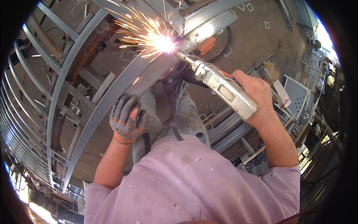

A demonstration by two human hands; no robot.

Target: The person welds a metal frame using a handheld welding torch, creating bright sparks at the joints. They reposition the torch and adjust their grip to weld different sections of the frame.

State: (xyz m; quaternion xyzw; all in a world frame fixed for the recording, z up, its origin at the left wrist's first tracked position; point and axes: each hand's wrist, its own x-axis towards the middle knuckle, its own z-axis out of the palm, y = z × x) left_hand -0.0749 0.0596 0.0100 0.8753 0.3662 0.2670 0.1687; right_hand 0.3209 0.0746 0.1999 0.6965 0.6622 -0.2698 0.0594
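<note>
Lots of metal lies all around. Long curved bars (51, 112) fill the left side, and shiny pipes (231, 128) lie on the floor at the lower right. A plate with holes (297, 98) is farther right. A small orange thing (207, 45) sits just past the front part of the tool (238, 100). Bright sparks (145, 31) fly up and to the left, and the white glow gets in the way, so I can't really tell if the tool's tip touches the metal.

The tool is grey and worn, and it is in the right hand (257, 93). It is long and slants from lower right to upper left, with its thin nose toward the glow. The right hand's bare fingers curl round its back end; some are hidden. The left hand (128, 119) wears a grey and orange glove. Its fingers are a bit bent, close together, resting on a long grey strip (110, 102).
</note>
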